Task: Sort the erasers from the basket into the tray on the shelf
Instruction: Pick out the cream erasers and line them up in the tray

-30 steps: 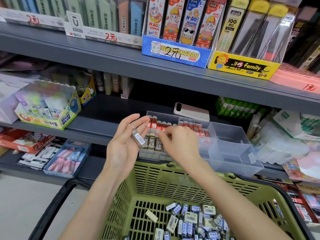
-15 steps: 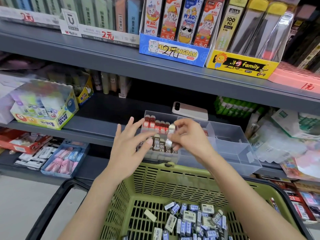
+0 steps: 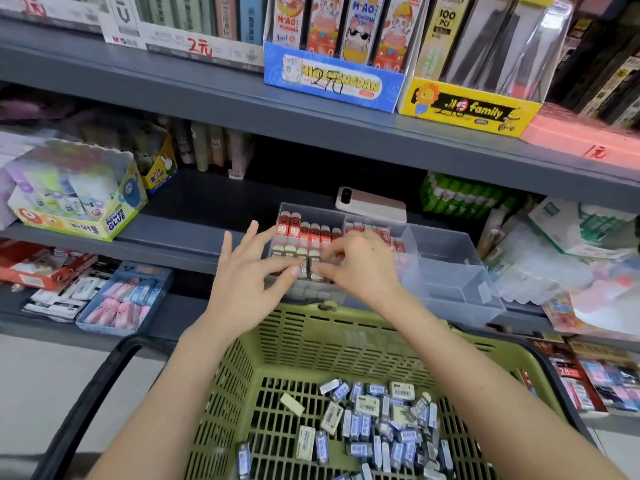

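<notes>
Hands over the left compartment of the clear tray (image 3: pixel 450 271) on the middle shelf (image 3: pixel 194 233).

My left hand (image 3: pixel 249 285): fingers spread, nearly straight, gripping nothing. The index tip touches the front row (image 3: pixel 289 251) of dark-sleeved erasers.

Next along, one dark-sleeved eraser (image 3: pixel 314 268) stands upright at the row's right end. My right hand (image 3: pixel 360 268) has its fingers curled over it, thumb and fingertips pinching it. Contact is partly hidden by my own fingers.

Red-sleeved erasers (image 3: pixel 304 235) line the back row, same compartment.

Below, a green basket (image 3: pixel 311 341) holds the loose erasers (image 3: pixel 381 420), piled right of centre.

A phone (image 3: pixel 370 207) lies just behind the tray.
</notes>
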### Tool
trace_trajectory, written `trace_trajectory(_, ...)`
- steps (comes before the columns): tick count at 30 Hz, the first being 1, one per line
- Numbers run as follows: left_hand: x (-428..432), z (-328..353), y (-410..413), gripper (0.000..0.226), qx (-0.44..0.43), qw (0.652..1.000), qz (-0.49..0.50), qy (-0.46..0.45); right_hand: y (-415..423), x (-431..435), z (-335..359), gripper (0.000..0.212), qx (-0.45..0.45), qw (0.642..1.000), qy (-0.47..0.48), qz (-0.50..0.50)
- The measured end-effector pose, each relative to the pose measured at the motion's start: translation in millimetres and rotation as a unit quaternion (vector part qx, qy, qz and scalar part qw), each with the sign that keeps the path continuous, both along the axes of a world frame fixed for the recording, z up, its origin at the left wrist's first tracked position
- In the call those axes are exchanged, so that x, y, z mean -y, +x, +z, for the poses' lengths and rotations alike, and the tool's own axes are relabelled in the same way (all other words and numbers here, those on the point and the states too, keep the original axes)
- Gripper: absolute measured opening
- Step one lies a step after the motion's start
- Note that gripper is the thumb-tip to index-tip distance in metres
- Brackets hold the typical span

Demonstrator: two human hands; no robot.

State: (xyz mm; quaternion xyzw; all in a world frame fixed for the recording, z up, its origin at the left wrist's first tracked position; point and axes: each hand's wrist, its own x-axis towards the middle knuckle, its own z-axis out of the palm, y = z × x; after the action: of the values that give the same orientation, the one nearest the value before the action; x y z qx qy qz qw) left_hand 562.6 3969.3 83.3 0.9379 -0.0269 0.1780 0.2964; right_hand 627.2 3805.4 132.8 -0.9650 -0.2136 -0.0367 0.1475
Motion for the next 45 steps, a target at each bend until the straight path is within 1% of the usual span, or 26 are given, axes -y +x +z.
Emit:
trace_trajectory(1, 0.6, 0.2, -0.9, 0.024, -0.002, 1.000, 0.000, -0.001, -4.6, 7.1, -0.4, 0.023, 0.017, 0.999, 0.025, 0.016)
trace_trajectory(3, 2.5, 0.5, -4.5, 0.024, 0.004, 1.000, 0.001, 0.006, -19.8, 25.8, -0.9, 0.019, 0.028, 0.991, 0.125, 0.046)
trace_trajectory(5, 8.3, -0.2, -12.6, 0.025, 0.022, 1.000, -0.004, 0.015, -41.8, 51.7, -4.0, 0.007, -0.021, 0.969, 0.236, 0.065)
trace_trajectory(7, 17.9, -1.9, -22.9, 0.030, 0.048, 0.998, -0.012, 0.026, -62.4, 81.4, -15.5, 0.002, -0.101, 0.952, 0.284, 0.057)
trace_trajectory(9, 31.6, -6.3, -31.9, 0.030, 0.101, 0.993, -0.031, 0.047, -75.1, 110.9, -36.2, 0.004, -0.184, 0.948, 0.260, 0.015)
trace_trajectory(11, 50.2, -13.6, -38.6, 0.027, 0.155, 0.984, -0.063, 0.061, -79.4, 141.6, -66.4, 0.007, -0.243, 0.951, 0.183, -0.049)
trace_trajectory(12, 61.2, -19.3, -41.7, 0.023, 0.164, 0.981, -0.083, 0.067, -80.1, 156.1, -83.2, 0.010, -0.261, 0.953, 0.135, -0.081)
trace_trajectory(15, 94.7, -49.6, -49.5, 0.005, 0.108, 0.975, -0.172, 0.093, -81.2, 187.6, -127.2, 0.023, -0.299, 0.945, 0.011, -0.130)
trace_trajectory(18, 117.7, -88.9, -55.3, 0.011, 0.004, 0.940, -0.289, 0.181, -84.1, 196.3, -155.1, 0.035, -0.285, 0.950, -0.060, -0.110)
trace_trajectory(20, 129.4, -113.4, -58.4, 0.025, -0.093, 0.919, -0.314, 0.221, -84.3, 196.0, -166.2, 0.034, -0.259, 0.959, -0.068, -0.093)
trace_trajectory(23, 150.0, -143.1, -57.7, 0.048, -0.189, 0.921, -0.266, 0.212, -85.1, 196.2, -178.7, 0.029, -0.240, 0.964, -0.033, -0.111)
trace_trajectory(27, 185.5, -161.5, -44.2, 0.063, -0.233, 0.920, -0.199, 0.243, -86.7, 199.4, -190.5, 0.028, -0.247, 0.958, 0.023, -0.147)
trace_trajectory(29, 199.0, -163.2, -38.3, 0.056, -0.251, 0.925, -0.170, 0.229, -85.0, 200.2, -190.1, 0.026, -0.244, 0.955, 0.052, -0.160)
trace_trajectory(32, 208.3, -161.6, -31.9, 0.032, -0.267, 0.932, -0.153, 0.190, -77.3, 196.7, -180.5, 0.017, -0.221, 0.954, 0.084, -0.184)
trace_trajectory(34, 204.5, -159.3, -29.6, 0.034, -0.274, 0.941, -0.146, 0.134, -70.9, 195.1, -171.9, 0.025, -0.247, 0.935, 0.141, -0.212)
trace_trajectory(35, 200.3, -155.3, -28.4, 0.040, -0.281, 0.947, -0.136, 0.075, -68.1, 194.8, -166.6, 0.028, -0.278, 0.914, 0.191, -0.225)
trace_trajectory(36, 195.4, -150.3, -28.2, 0.045, -0.297, 0.948, -0.116, -0.010, -66.1, 194.2, -160.5, 0.028, -0.321, 0.883, 0.249, -0.235)
trace_trajectory(37, 191.5, -144.3, -28.8, 0.045, -0.325, 0.933, -0.092, -0.121, -65.2, 193.2, -154.0, 0.025, -0.372, 0.844, 0.308, -0.233)
trace_trajectory(38, 189.3, -136.7, -30.3, 0.040, -0.368, 0.893, -0.066, -0.252, -65.0, 190.8, -148.1, 0.022, -0.420, 0.805, 0.356, -0.220)
trace_trajectory(39, 189.8, -127.9, -32.9, 0.032, -0.412, 0.824, -0.043, -0.387, -65.2, 186.9, -143.8, 0.020, -0.456, 0.779, 0.384, -0.196)
trace_trajectory(40, 191.5, -120.7, -36.0, 0.026, -0.447, 0.742, -0.020, -0.499, -66.3, 181.6, -140.7, 0.019, -0.478, 0.765, 0.398, -0.169)
trace_trajectory(41, 192.3, -114.2, -39.1, 0.024, -0.469, 0.667, -0.002, -0.579, -67.6, 175.1, -138.0, 0.016, -0.489, 0.761, 0.402, -0.143)
trace_trajectory(42, 191.5, -109.3, -41.3, 0.029, -0.484, 0.618, 0.001, -0.619, -69.1, 169.4, -135.5, 0.013, -0.494, 0.761, 0.403, -0.123)
trace_trajectory(43, 189.6, -105.0, -42.8, 0.038, -0.493, 0.592, -0.004, -0.637, -70.7, 165.6, -132.6, 0.011, -0.500, 0.758, 0.404, -0.107)
trace_trajectory(44, 187.1, -101.3, -44.3, 0.044, -0.497, 0.583, -0.012, -0.643, -71.5, 164.3, -130.4, 0.016, -0.509, 0.752, 0.408, -0.092)
trace_trajectory(45, 184.2, -97.3, -45.9, 0.045, -0.499, 0.589, -0.021, -0.635, -71.4, 165.6, -128.4, 0.024, -0.519, 0.745, 0.411, -0.083)
